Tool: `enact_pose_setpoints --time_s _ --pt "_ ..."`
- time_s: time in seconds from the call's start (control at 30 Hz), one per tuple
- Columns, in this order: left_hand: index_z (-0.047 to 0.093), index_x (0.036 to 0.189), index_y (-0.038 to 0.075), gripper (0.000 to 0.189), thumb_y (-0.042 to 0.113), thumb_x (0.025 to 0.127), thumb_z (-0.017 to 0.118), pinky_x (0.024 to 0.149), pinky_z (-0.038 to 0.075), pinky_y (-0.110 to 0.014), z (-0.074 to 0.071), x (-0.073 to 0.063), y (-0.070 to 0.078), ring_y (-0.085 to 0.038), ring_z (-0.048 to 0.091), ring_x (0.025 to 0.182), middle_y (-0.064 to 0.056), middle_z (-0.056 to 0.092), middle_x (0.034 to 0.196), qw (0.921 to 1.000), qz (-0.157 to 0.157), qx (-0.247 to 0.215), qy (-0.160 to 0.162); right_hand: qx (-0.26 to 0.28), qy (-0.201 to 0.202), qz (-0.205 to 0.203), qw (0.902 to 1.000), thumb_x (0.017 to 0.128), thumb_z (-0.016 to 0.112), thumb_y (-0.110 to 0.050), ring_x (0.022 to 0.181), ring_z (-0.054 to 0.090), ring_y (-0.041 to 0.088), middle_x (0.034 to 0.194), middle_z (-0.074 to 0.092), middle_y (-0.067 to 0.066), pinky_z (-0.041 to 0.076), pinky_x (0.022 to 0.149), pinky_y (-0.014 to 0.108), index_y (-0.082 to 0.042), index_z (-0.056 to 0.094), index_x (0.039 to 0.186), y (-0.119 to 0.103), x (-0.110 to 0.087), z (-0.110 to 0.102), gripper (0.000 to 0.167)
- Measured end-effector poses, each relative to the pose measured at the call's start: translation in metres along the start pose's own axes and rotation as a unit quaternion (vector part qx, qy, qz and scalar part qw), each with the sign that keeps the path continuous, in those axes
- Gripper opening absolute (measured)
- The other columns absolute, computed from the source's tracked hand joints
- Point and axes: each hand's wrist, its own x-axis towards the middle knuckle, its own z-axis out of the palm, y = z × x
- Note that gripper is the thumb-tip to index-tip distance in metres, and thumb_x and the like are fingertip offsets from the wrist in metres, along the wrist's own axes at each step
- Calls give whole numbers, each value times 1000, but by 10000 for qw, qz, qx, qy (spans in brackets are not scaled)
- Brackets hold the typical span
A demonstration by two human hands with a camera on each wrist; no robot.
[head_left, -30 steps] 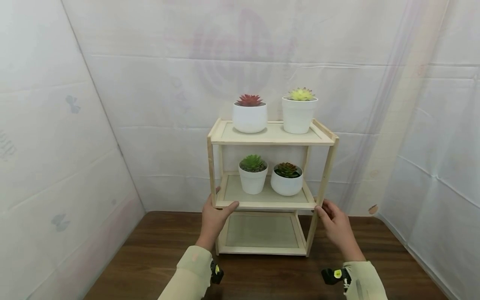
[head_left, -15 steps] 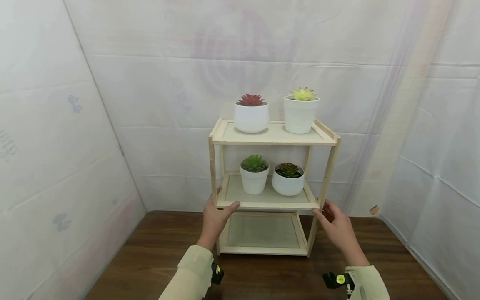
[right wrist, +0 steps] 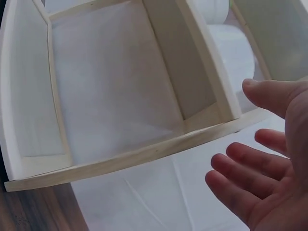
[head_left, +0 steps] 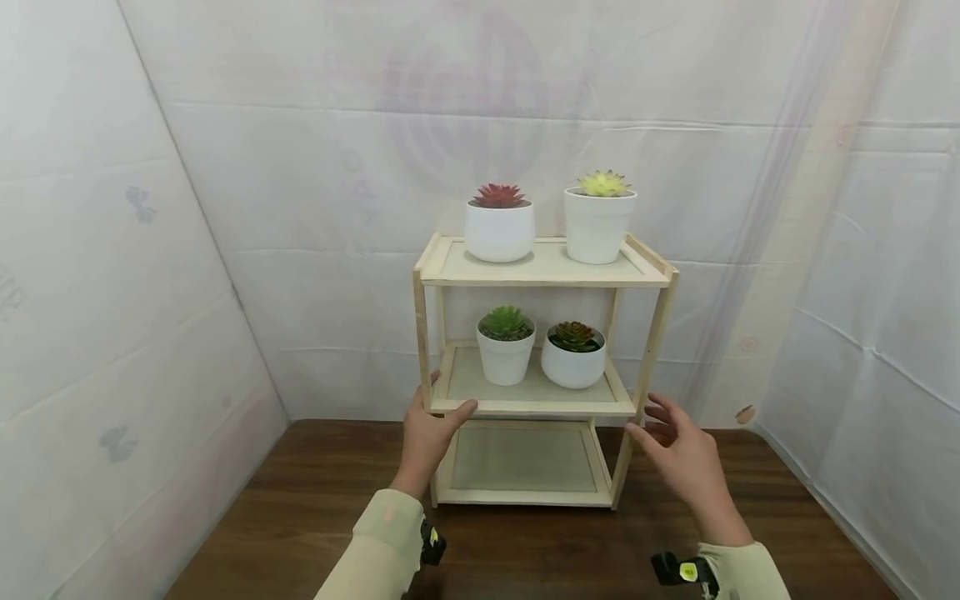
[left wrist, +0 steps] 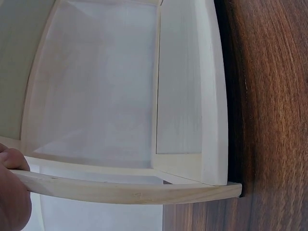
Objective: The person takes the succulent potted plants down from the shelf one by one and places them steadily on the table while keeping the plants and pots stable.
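A three-tier wooden shelf stands on the table. My left hand grips its left front post at the middle tier, thumb along the front edge; in the left wrist view part of that hand wraps the post. Beside the right front post is my right hand, fingers spread and relaxed; the right wrist view shows this hand with a gap to the post. On the top tier sit a red succulent and a yellow one, in white pots. The middle tier bears a green succulent and a dark reddish-green one.
The dark wooden table extends around the shelf's base. Behind it hangs a pale wall sheet, with further sheets at left and right. The bottom tier has a greenish panel in a wooden frame.
My right hand has come off the right post, moving slightly right with its fingers opening. The left hand keeps its grip, and the shelf and pots stay in place.
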Motion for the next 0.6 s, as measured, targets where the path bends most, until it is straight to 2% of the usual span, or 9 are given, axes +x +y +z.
enact_pose_setpoints --time_s 0.2,0.43,0.5,0.6 --pt "41 145 19 90 47 71 84 103 46 -46 0 0 2 -27 53 128 -11 54 137 10000 -14 1 -30 23 583 -245 9980 89 69 -41 108 66 36 128 62 21 55 85 47 -8 48 141 -10 -5 -3 65" --pt "41 145 16 92 47 70 85 103 46 -46 -1 0 1 -28 52 128 -13 52 139 10000 5 21 -27 91 813 -371 9960 87 73 -37 106 67 33 127 63 18 55 84 41 -9 52 136 -21 -11 -3 61" --pt "40 145 16 92 46 70 85 103 46 -46 -1 0 0 -28 52 129 -13 52 139 10000 5 2 -47 117 887 -382 9953 85 75 -35 105 67 32 125 64 17 56 82 34 -9 54 135 -24 -12 -2 59" --pt "40 145 17 92 47 70 84 103 46 -47 0 1 0 -28 52 129 -12 52 140 10000 15 -14 -72 145 984 -446 9940 84 76 -32 103 68 31 123 65 17 53 78 15 -9 55 134 -27 -12 -1 59"
